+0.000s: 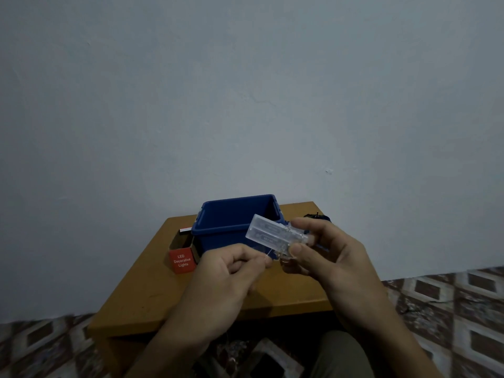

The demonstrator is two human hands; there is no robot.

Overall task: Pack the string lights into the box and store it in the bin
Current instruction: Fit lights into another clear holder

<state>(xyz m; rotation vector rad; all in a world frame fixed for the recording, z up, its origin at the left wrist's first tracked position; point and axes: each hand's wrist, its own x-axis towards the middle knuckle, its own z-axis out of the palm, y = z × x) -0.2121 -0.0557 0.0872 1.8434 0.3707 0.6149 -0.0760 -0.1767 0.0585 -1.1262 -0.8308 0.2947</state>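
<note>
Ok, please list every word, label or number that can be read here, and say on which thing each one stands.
"LED Decorative Lights": white print on the red face of the box, on the table left of the blue bin.
The clear battery case in the right hand: marks inside it, too blurred to read.
The wire pinched by the left hand: no text seen.

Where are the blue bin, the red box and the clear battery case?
blue bin [218, 239]: head view, front wall.
red box [182, 261]: head view, printed flap.
clear battery case [266, 231]: head view, flat face.
</note>
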